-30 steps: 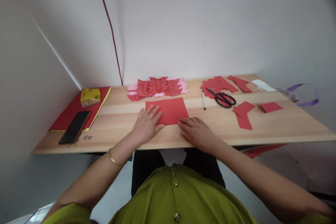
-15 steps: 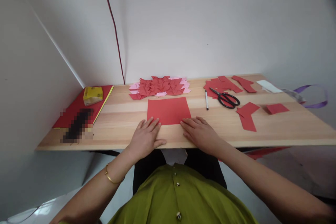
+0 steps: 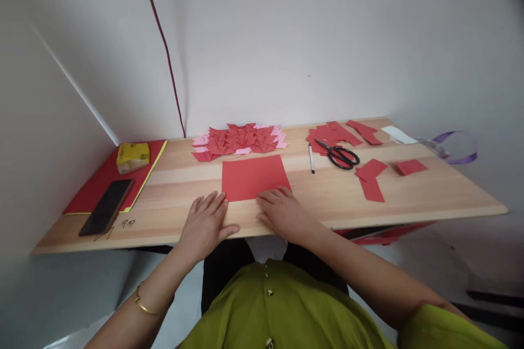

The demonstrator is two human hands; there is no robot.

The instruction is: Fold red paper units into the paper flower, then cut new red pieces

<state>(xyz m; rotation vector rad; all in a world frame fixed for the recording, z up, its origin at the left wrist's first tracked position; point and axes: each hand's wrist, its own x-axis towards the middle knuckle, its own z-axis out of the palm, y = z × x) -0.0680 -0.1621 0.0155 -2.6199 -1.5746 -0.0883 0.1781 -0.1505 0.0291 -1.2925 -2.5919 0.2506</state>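
A flat red sheet of paper (image 3: 254,177) lies on the wooden table (image 3: 164,223) in front of me. My left hand (image 3: 203,224) rests at the sheet's near left corner, fingers stretched out and fingertips touching or just beside it. Flat over the near edge, toward the right corner, lies my right hand (image 3: 282,215), hiding part of that edge with its extended fingers. Neither hand grips anything. Behind the sheet stands a pile of folded red and pink paper pieces (image 3: 241,140).
On the right are scissors (image 3: 341,156), a pen (image 3: 311,158), red paper scraps (image 3: 371,181), a folded red piece (image 3: 410,167), a white strip (image 3: 399,134) and a purple ribbon (image 3: 464,159). A yellow packet (image 3: 133,156) and phone (image 3: 107,207) lie on red sheets (image 3: 90,188) at left.
My right hand has slid left along the sheet's near edge, farther over the paper. My left hand has shifted slightly left to the corner. The camera view has turned a little.
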